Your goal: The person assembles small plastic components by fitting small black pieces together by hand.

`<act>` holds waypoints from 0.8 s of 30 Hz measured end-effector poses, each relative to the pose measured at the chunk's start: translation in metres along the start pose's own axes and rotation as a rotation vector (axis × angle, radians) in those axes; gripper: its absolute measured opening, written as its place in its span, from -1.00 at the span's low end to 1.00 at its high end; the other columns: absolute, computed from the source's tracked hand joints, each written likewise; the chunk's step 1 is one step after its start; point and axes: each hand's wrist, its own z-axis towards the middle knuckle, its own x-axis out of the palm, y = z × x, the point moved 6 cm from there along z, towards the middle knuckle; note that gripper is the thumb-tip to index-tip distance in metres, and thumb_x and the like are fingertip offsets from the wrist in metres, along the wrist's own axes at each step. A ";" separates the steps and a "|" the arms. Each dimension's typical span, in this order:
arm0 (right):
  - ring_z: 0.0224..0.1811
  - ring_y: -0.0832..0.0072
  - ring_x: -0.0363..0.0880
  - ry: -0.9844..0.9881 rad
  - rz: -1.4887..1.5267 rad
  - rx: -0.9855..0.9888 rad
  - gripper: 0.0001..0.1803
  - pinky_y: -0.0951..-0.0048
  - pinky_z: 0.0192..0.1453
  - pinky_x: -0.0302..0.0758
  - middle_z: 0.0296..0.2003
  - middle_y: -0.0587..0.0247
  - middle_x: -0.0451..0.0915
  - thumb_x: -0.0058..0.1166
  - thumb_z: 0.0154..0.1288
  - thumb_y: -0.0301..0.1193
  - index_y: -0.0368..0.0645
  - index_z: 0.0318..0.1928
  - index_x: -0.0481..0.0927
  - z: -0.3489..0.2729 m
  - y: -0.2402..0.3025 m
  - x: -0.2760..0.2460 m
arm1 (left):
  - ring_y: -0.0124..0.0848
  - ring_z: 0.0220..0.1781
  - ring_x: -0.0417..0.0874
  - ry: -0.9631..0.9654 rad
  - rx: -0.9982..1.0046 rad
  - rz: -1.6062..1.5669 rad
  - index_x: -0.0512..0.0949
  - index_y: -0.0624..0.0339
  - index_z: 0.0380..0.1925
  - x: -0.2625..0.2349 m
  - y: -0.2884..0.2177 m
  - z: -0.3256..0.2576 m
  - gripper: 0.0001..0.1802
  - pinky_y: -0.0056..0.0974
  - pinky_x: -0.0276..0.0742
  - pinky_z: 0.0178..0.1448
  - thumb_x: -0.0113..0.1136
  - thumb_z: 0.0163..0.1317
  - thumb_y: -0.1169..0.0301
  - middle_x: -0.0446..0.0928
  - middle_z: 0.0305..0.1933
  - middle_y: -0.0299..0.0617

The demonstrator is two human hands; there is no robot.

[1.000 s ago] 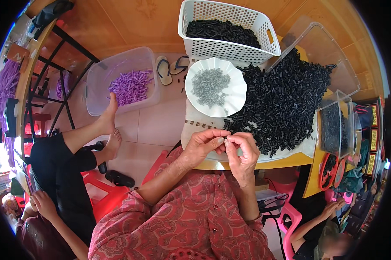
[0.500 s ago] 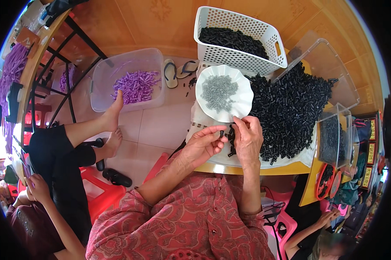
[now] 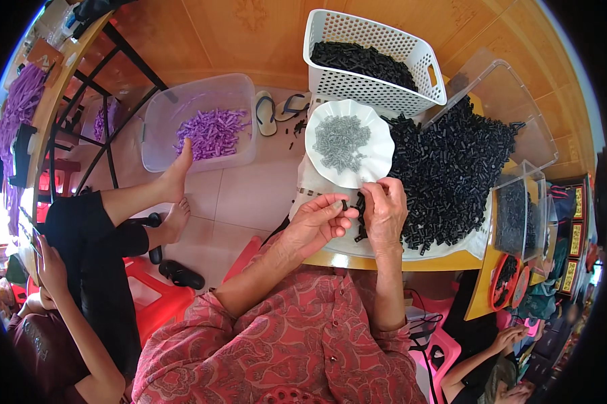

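Observation:
Between the thumb and fingers of my left hand (image 3: 315, 223) is a small black tubular piece (image 3: 345, 205). Right beside it, my right hand (image 3: 385, 217) has its thumb and fingertips pinched together, just below the rim of a white scalloped plate (image 3: 380, 153); anything in that pinch is too small to make out. Tiny translucent grey parts (image 3: 342, 141) lie heaped on the plate. A large pile of similar black pieces (image 3: 445, 178) covers the cloth to the right of my right hand.
Behind the plate stands a white perforated basket (image 3: 357, 86) of black pieces. Clear bins (image 3: 519, 209) stand at the right. On the floor are a translucent tub (image 3: 162, 138) of purple pieces, sandals (image 3: 265, 114) and a red stool (image 3: 156, 296). Other people sit at left and lower right.
My right hand has lifted very slightly toward the plate; my left hand keeps the black piece almost in place. The hand of the person at the left has moved up.

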 end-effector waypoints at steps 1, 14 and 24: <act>-0.31 0.24 0.51 -0.002 0.005 0.005 -0.84 0.24 -0.25 0.46 -0.31 0.23 0.46 0.27 0.01 -0.60 -0.12 -0.36 0.64 -0.001 -0.001 0.000 | -0.38 -0.28 0.67 0.003 0.001 -0.015 0.47 0.26 0.08 0.001 0.000 0.000 -0.72 -0.34 0.61 -0.22 0.06 0.41 0.47 0.65 -0.09 0.04; -0.30 0.21 0.50 0.023 -0.002 0.007 -0.84 0.22 -0.22 0.45 -0.32 0.22 0.44 0.27 0.02 -0.59 -0.12 -0.34 0.64 0.000 0.001 0.000 | -0.36 -0.29 0.70 0.002 0.013 -0.024 0.49 0.28 0.02 -0.002 0.002 0.001 -0.78 -0.33 0.66 -0.22 0.06 0.41 0.48 0.65 -0.08 0.07; -0.29 0.22 0.51 0.040 0.005 -0.001 -0.84 0.24 -0.23 0.44 -0.31 0.21 0.45 0.27 0.01 -0.60 -0.13 -0.36 0.62 0.002 -0.003 0.000 | -0.38 -0.26 0.66 0.014 0.022 0.025 0.51 0.27 0.02 -0.002 0.002 0.001 -0.77 -0.35 0.61 -0.19 0.05 0.42 0.47 0.63 -0.06 0.06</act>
